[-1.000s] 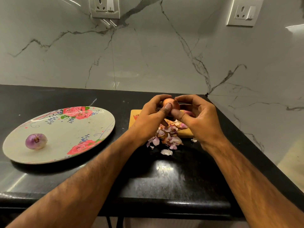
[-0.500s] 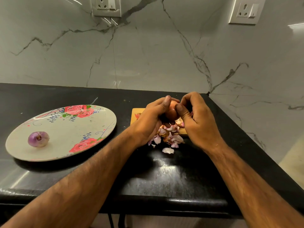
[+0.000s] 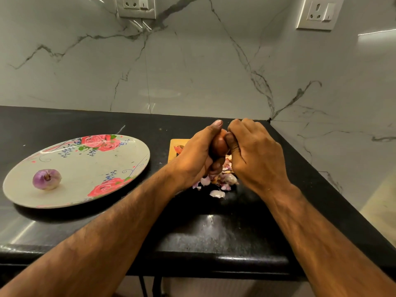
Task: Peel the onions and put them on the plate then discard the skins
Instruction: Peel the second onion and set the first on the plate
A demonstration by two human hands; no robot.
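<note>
A brown-skinned onion (image 3: 219, 144) is gripped over the skins (image 3: 224, 181) on the counter (image 3: 214, 232), the left hand (image 3: 192, 159) curled round it, the right hand (image 3: 255, 159) with fingers (image 3: 230, 138) pinching its top. It is judged light, firm and likely slippery, its brittle skin best caught at the tip. A peeled onion (image 3: 46, 179) lies on the plate (image 3: 96, 163).

Grey marble wall (image 3: 192, 67) w/ two sockets (image 3: 136, 6); black glossy counter (image 3: 214, 236).

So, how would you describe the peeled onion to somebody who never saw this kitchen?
On the black counter, the left side holds an oval plate painted with red roses. Near its left end lies a small purple onion, alone and bare, unlike the brown-skinned onion held between the left hand and right hand.
</note>
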